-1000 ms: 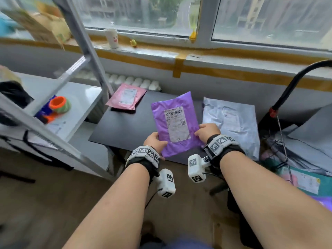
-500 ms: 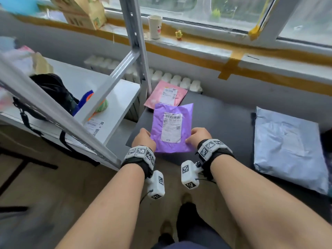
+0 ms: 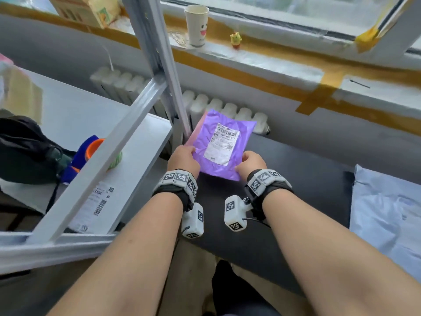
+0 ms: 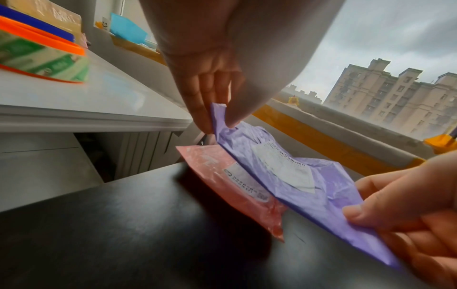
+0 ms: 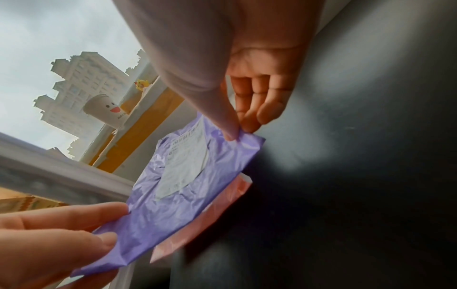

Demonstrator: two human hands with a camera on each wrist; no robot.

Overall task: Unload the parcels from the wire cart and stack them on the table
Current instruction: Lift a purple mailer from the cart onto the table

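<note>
While both hands hold it by its near corners, the purple parcel (image 3: 222,145) hangs tilted just above the pink parcel (image 4: 237,185), which lies flat at the far left corner of the black table (image 3: 307,179). The left hand (image 3: 183,159) pinches the near left corner between thumb and fingers, and the right hand (image 3: 251,163) pinches the near right corner the same way, so each grip is closed on the purple bag.

The bag looks like thin glossy plastic: it crinkles at each pinch and sags between the hands, so I judge it light, soft and a little slippery, with flat, yielding contents. The corners or side edges are the sensible places to take hold; a one-handed hold would likely let it droop and slide off the pink one.

Its white shipping label (image 3: 224,143) carries a barcode and a small square code; the digits under the barcode are too blurred to read with confidence. The pink parcel's label (image 4: 247,180) shows only illegible small print. A paper cup (image 5: 106,111) on the windowsill bears a smiling face and what seems to be "Hello". A pale grey parcel (image 3: 387,215) lies well apart at the table's right end.
</note>
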